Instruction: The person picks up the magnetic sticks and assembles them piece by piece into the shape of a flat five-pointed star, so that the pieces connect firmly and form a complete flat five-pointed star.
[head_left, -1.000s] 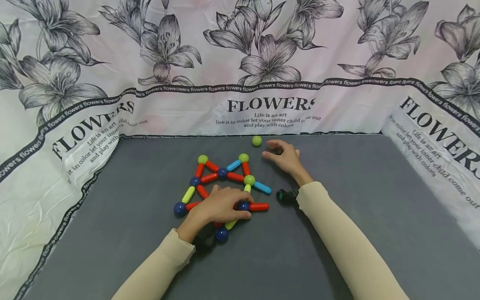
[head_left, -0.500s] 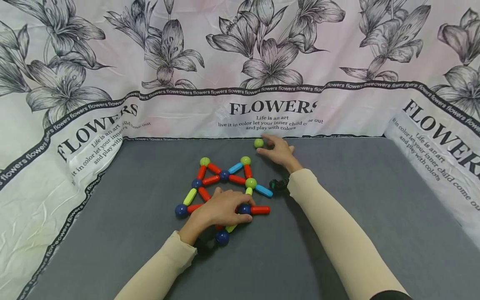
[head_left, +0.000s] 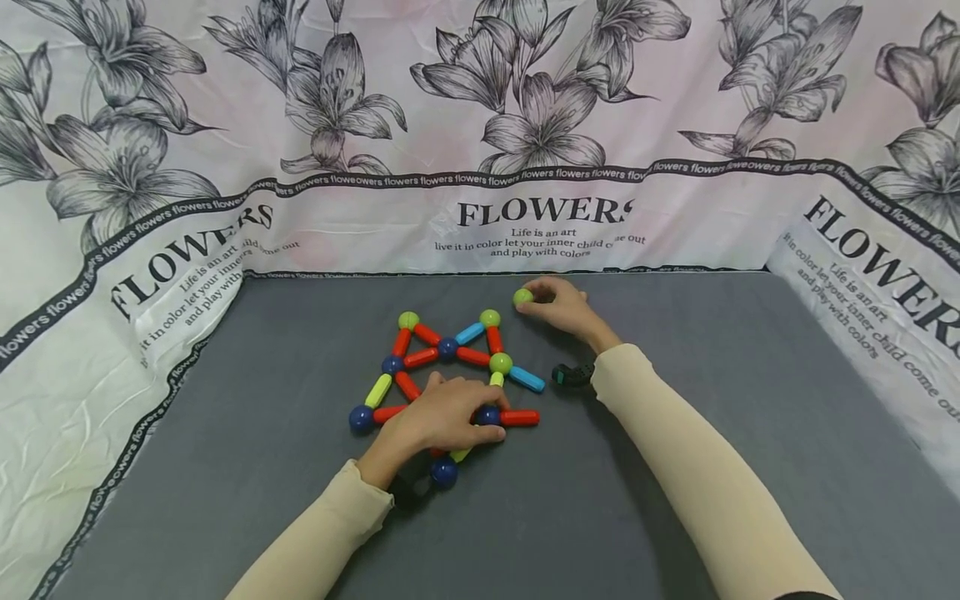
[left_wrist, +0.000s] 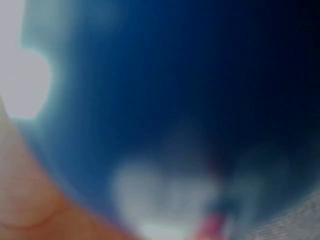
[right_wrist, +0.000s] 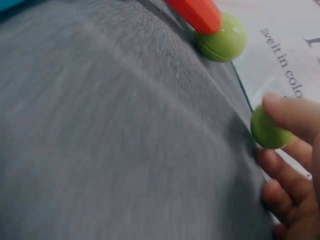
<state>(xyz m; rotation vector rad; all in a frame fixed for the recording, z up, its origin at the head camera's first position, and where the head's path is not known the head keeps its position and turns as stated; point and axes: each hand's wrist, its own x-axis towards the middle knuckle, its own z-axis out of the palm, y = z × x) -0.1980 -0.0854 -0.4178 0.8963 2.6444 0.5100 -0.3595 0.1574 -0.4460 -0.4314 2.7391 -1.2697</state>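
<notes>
My right hand [head_left: 561,307] pinches a loose green ball [head_left: 522,297] between thumb and fingers near the table's far edge; in the right wrist view the thumb lies across this green ball [right_wrist: 270,131]. My left hand [head_left: 448,410] lies over the near part of a flat frame of rods and balls, thumb and fingers curled about a blue ball [head_left: 489,415]. That blue ball [left_wrist: 165,100] fills the left wrist view, blurred. A red rod [head_left: 521,417] sticks out to its right. The left hand hides some of the rods beneath it.
The frame's far side has two green corner balls, one at left [head_left: 408,321] and one at right [head_left: 490,318]. A light blue rod [head_left: 527,380] juts toward the right wrist's black band [head_left: 572,376]. Behind the grey tabletop [head_left: 712,400] hangs a flower-printed cloth [head_left: 360,225].
My right hand reached to the loose green ball, took hold of it, and has drawn it slightly toward me. The left hand stays on the blue ball.
</notes>
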